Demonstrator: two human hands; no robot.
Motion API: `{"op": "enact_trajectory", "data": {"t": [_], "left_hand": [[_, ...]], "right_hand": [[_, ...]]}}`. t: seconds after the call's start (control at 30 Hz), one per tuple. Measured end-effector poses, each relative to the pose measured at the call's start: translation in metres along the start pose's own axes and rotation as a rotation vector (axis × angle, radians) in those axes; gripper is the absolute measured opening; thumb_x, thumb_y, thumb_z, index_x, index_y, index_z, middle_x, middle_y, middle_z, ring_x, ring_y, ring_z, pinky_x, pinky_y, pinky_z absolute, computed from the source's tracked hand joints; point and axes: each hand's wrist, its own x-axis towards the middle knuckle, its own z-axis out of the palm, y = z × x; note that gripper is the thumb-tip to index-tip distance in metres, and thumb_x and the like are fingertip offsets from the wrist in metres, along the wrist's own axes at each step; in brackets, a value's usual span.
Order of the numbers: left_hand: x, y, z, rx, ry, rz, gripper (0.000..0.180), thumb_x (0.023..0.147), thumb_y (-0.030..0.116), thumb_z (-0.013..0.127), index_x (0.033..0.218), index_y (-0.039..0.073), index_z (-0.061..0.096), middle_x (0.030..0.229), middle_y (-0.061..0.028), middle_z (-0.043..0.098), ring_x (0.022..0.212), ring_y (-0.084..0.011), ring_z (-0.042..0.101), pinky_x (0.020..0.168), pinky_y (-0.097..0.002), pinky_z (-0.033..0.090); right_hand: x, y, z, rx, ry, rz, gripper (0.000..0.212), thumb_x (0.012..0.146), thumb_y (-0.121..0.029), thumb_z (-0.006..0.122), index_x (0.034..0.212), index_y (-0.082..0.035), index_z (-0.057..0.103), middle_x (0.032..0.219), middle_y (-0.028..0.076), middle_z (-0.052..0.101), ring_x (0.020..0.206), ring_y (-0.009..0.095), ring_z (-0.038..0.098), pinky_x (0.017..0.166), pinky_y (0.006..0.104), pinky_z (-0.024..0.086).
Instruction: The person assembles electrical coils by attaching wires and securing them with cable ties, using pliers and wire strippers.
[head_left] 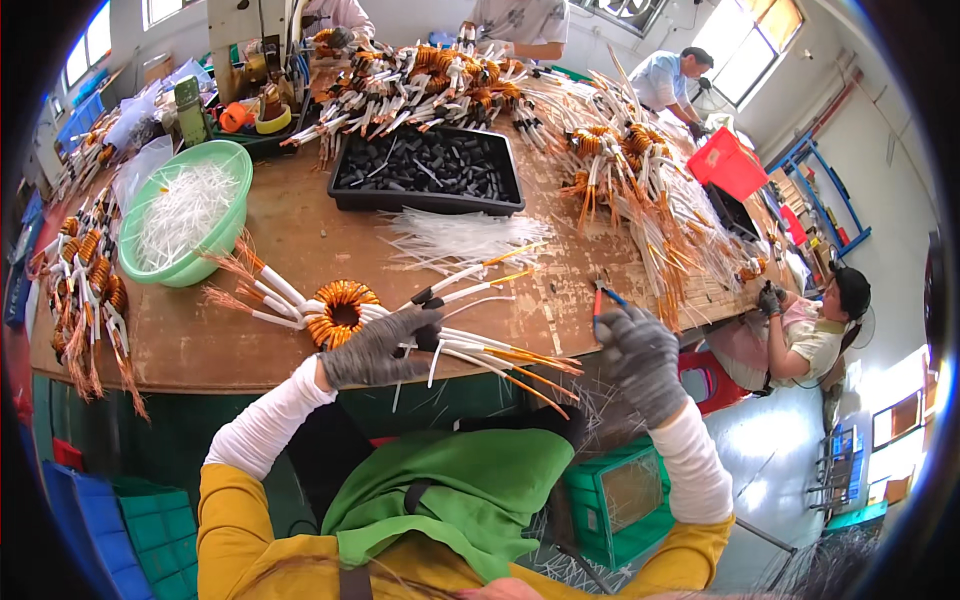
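A ring-shaped coil (343, 313) wound in orange copper wire lies near the table's front edge. White-sleeved leads with bare copper ends spread from both its sides. My left hand (385, 348), in a grey glove, is closed over the right-hand leads (480, 345) beside the ring. Black sleeve pieces (428, 298) sit on these leads by my thumb. To the right, my gloved right hand (642, 365) has curled fingers at the handles of small pliers (601, 293), one red and one blue. The hand partly hides the handles.
Beyond the coil stand a black tray (425, 205) of short black sleeves and a green basin (240, 160) of white tubes. Loose white tubes (465, 238) lie before the tray. Finished-looking coils (95, 260) heap left, back and right. Co-workers (815, 340) sit around the table.
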Motion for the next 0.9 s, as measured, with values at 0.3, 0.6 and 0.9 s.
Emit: {"op": "enact_trajectory", "data": {"t": [0.3, 0.6, 0.9], "left_hand": [[-0.006, -0.005, -0.02, 0.146, 0.069, -0.005, 0.027, 0.088, 0.007, 0.051, 0.114, 0.003, 0.054, 0.099, -0.0107, 0.06, 0.092, -0.0207, 0.058, 0.083, -0.0312, 0.046], [0.001, -0.015, -0.016, 0.53, -0.023, 0.126, 0.032, 0.074, 0.005, 0.059, 0.105, 0.01, 0.059, 0.073, -0.0096, 0.059, 0.068, -0.0264, 0.059, 0.063, -0.0357, 0.045], [-0.002, -0.011, -0.01, 0.779, -0.049, 0.144, 0.024, 0.073, 0.012, 0.06, 0.097, 0.015, 0.06, 0.064, -0.0056, 0.054, 0.061, -0.0236, 0.056, 0.055, -0.0363, 0.043]], "right_hand": [[0.046, -0.106, 0.054, 0.424, -0.389, -0.285, 0.029, 0.083, -0.027, 0.055, 0.102, -0.005, 0.058, 0.088, 0.016, 0.062, 0.086, 0.032, 0.059, 0.077, 0.0388, 0.047], [0.056, -0.118, 0.052, 0.501, -0.473, -0.256, 0.021, 0.082, -0.025, 0.055, 0.093, -0.007, 0.06, 0.076, 0.015, 0.062, 0.069, 0.032, 0.061, 0.061, 0.0396, 0.047], [0.026, -0.129, 0.087, 0.328, -0.378, -0.267, 0.02, 0.085, -0.024, 0.048, 0.082, -0.008, 0.058, 0.068, 0.013, 0.061, 0.061, 0.03, 0.061, 0.05, 0.04, 0.047]]}}
